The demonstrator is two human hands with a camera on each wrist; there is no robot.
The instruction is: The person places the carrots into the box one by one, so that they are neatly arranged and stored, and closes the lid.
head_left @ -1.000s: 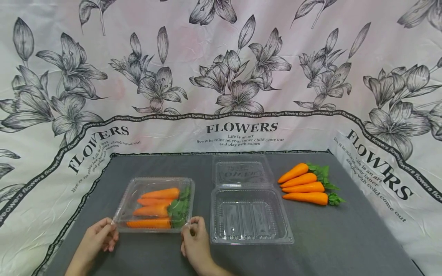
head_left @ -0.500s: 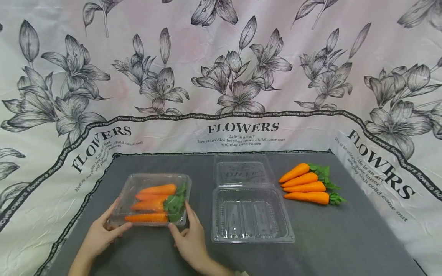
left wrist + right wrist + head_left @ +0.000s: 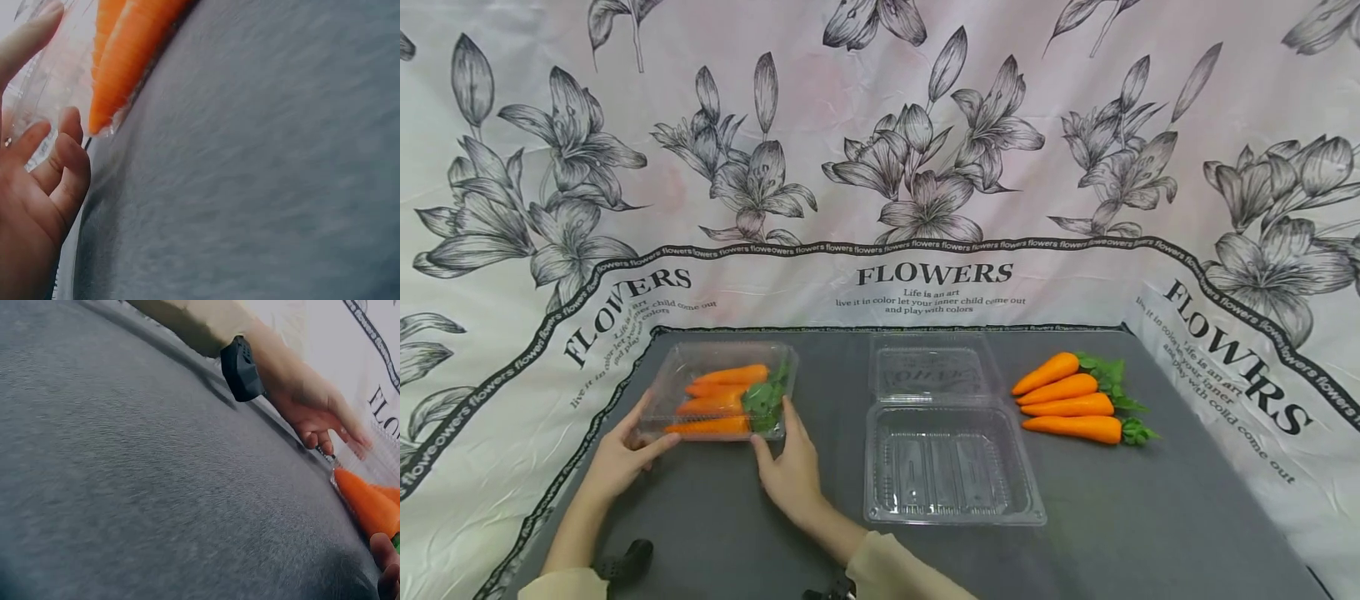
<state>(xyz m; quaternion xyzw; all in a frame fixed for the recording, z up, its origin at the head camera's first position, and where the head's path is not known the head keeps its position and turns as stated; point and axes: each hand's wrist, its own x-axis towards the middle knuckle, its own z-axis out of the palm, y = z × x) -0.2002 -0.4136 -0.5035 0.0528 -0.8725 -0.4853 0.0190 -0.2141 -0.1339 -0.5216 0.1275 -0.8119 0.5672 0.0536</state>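
Observation:
A closed clear plastic clamshell box [image 3: 658,375] stands on the left of the table. Inside lie several orange carrots [image 3: 715,404] with green leafy tops [image 3: 763,408] pointing right. My left hand [image 3: 621,450] holds the box at its near left corner, thumb along the front. At the near right corner my right hand [image 3: 793,471] holds it too, thumb in front and fingers along the side. In the left wrist view the thumb is over the clear plastic and the other fingers are bent beside it. Only fingertips of my right hand [image 3: 387,569] show in the right wrist view.
Right of the held box lies an open clamshell box [image 3: 955,467], its lid [image 3: 928,375] folded back. Farther right, several loose carrots [image 3: 1071,406] lie side by side. A grey cloth covers the table [image 3: 1120,517], and a flowered curtain [image 3: 925,167] hangs around it.
The filled box has moved away from me and slightly left. Both hands have shifted from pinching its front corners to holding its sides, and the forearms reach farther forward.

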